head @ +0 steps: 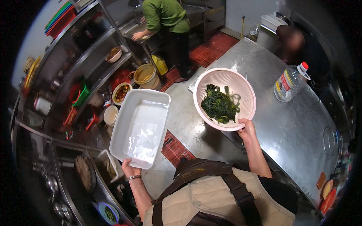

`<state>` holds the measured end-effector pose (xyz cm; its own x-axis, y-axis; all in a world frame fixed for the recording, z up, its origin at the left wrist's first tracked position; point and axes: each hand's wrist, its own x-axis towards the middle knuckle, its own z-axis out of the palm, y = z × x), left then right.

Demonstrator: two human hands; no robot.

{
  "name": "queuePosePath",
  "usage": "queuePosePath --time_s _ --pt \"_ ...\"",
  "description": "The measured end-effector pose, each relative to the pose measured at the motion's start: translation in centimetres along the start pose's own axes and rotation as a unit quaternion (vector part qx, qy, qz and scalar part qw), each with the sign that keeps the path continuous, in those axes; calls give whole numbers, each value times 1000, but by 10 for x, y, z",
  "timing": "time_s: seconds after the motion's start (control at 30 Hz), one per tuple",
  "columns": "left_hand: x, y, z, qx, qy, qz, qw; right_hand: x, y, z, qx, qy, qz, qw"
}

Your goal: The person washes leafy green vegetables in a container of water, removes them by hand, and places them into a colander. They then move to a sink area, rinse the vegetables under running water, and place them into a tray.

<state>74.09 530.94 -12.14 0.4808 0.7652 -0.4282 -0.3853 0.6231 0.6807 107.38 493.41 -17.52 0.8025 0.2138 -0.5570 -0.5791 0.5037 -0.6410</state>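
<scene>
My left hand (131,169) grips the near rim of a white rectangular plastic tub (141,124), thumb over the edge. Nothing but a wet shine shows on the tub's floor. In my right hand (247,129) is the rim of a pale pink plastic colander (246,99). Dark green cooked-looking leafy greens (219,104) lie heaped in it, toward its left side. The colander is tilted toward me, over the edge of the steel table. Both vessels are held apart, one on each side of my body.
A steel worktable (282,132) extends along my right, bearing a clear plastic jug with a red cap (288,83). Steel shelving (93,53) lines the left. Buckets (147,76) stand on the floor ahead. A person in green (167,17) works at a sink; another person (291,42) is beyond the table.
</scene>
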Motion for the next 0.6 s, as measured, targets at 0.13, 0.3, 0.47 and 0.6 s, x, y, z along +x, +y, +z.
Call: queuePosePath --time_s 0.13,0.3,0.47,0.6 --pt "103 10 42 38 -1 -56 998 60 3 45 1 36 -40 999" --pt "242 14 124 91 -72 -98 988 104 2 103 73 160 -59 983" --pt "373 -2 204 118 -176 -185 960 134 1 129 160 235 -114 952" --pt "438 -31 274 174 -210 -196 942 154 -10 132 182 276 -146 932"
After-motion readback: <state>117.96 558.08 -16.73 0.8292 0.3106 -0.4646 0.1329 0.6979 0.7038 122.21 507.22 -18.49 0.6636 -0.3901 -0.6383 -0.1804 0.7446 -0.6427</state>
